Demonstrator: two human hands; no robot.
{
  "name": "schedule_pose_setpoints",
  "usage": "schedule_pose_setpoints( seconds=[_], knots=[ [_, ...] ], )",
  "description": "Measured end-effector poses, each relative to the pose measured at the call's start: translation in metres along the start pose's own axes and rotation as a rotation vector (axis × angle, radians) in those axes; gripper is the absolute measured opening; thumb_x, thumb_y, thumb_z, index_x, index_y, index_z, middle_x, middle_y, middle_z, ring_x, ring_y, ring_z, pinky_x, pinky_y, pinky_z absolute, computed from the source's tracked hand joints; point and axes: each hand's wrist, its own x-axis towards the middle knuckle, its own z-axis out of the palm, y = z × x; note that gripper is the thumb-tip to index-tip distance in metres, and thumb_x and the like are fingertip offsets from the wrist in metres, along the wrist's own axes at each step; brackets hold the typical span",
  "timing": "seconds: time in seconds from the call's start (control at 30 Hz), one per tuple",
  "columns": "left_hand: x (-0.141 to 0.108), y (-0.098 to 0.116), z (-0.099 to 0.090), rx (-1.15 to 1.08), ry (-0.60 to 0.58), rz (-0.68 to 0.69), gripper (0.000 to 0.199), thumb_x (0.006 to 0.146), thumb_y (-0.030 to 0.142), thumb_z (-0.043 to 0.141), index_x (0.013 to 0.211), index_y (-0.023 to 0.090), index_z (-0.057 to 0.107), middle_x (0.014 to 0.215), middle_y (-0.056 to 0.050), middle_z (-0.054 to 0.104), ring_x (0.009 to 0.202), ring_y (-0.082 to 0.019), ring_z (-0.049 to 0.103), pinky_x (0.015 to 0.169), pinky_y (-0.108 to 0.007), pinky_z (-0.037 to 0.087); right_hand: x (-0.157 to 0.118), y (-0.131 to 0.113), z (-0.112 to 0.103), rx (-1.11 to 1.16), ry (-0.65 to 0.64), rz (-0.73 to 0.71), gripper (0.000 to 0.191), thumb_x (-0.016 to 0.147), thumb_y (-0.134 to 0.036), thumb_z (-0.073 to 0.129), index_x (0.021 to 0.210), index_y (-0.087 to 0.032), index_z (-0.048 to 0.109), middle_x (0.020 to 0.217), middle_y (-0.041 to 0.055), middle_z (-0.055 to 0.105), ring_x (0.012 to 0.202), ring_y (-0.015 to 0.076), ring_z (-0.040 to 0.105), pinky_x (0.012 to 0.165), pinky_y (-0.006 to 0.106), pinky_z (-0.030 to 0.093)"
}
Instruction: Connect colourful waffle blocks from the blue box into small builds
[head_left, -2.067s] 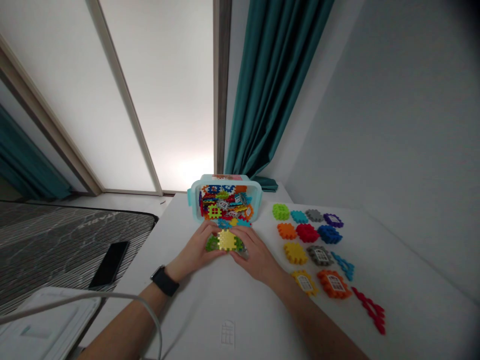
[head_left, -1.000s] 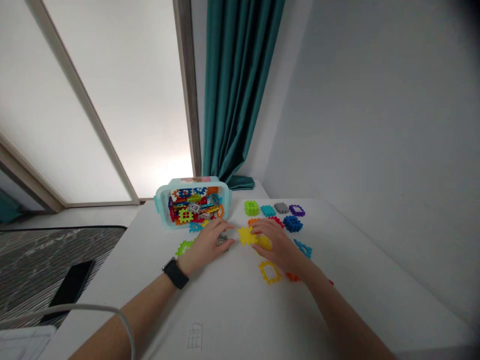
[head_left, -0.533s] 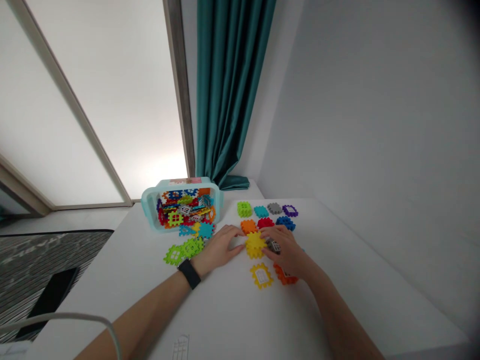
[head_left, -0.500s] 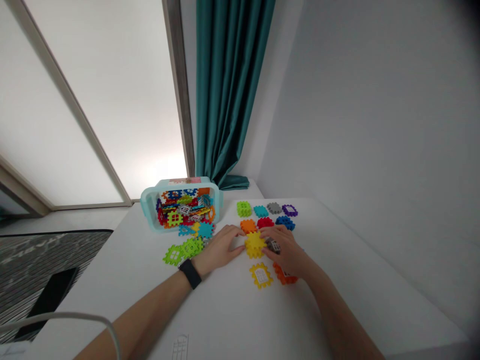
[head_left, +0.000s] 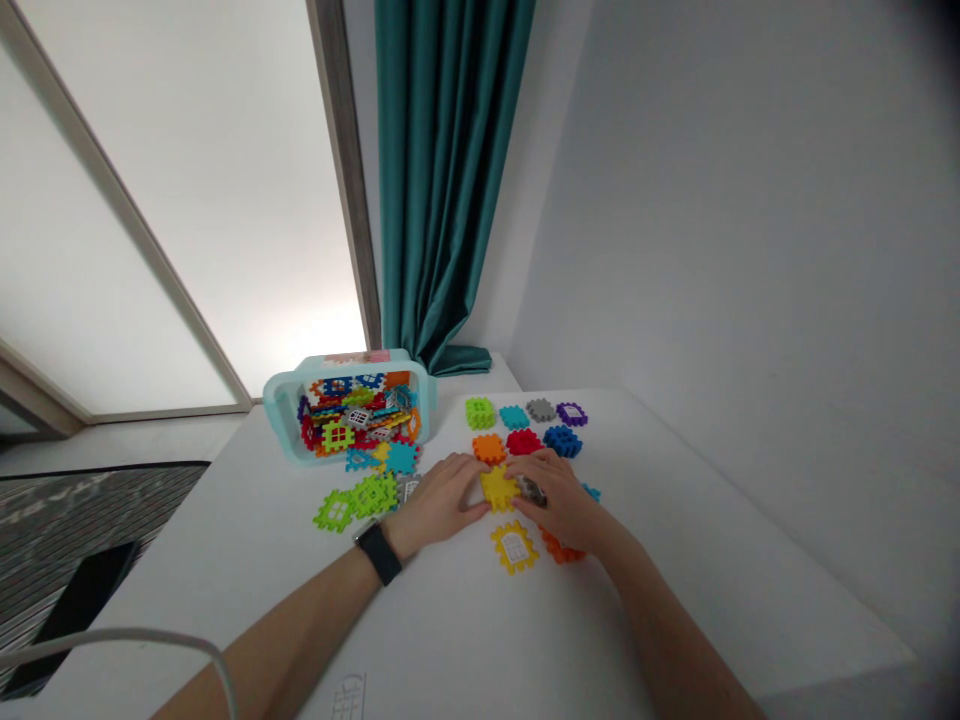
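Pinching yellow toothed block [head_left: 500, 487] between left grip [head_left: 442, 502] and right grip [head_left: 561, 500]. Working just beyond yellow window piece [head_left: 501, 548] on desk [head_left: 465, 625].

Over the camera link I take this for a room in a home. Beyond the left hand [head_left: 442, 495] and right hand [head_left: 553, 492] hangs a long teal curtain [head_left: 446, 180], and farther left I see pale framed panels [head_left: 195, 200], brightly lit low down. A pale wall [head_left: 712, 250] rises right of the right hand. Left of the left hand, past the edge of the table [head_left: 480, 640], lies a grey striped rug [head_left: 67, 515]; a box [head_left: 281, 425] of colourful toy pieces [head_left: 337, 437] stands beyond that hand.
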Motion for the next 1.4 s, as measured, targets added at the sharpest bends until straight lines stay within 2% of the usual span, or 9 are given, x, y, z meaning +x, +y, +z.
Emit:
schedule_pose_setpoints(
  seconds=[0.37,0.73,1.4],
  knots=[
    [0.0019,-0.0021,0.0013,0.027,-0.061,-0.021,0.027,0.09,0.026,0.062,0.115,0.021,0.057,0.119,-0.008,0.066,0.112,-0.025,0.059,0.095,-0.039,0.047,0.0003,-0.0001,0.0015,0.018,-0.055,0.027,0.028,0.082,-0.021,0.065,0.109,-0.026,0.064,0.124,0.0047,0.068,0.118,0.0277,0.053,0.107,0.049,0.038],
    [0.003,0.0013,0.0018,0.037,-0.047,-0.04,0.029,0.087,0.027,0.065,0.115,0.022,0.058,0.119,-0.008,0.067,0.111,-0.026,0.06,0.093,-0.039,0.047,0.0007,-0.0034,-0.0012,-0.039,-0.067,0.036,0.021,0.084,-0.024,0.064,0.105,-0.026,0.065,0.111,0.0063,0.067,0.111,0.0275,0.056,0.102,0.048,0.041],
    [0.003,0.0034,0.0019,0.06,-0.049,-0.032,0.026,0.089,0.027,0.062,0.115,0.022,0.057,0.119,-0.008,0.066,0.112,-0.025,0.06,0.094,-0.039,0.046,0.0,-0.0059,0.0005,-0.009,-0.072,0.044,0.016,0.084,-0.019,0.062,0.099,-0.024,0.062,0.108,0.0067,0.068,0.107,0.0266,0.058,0.1,0.047,0.041]
  ],
)
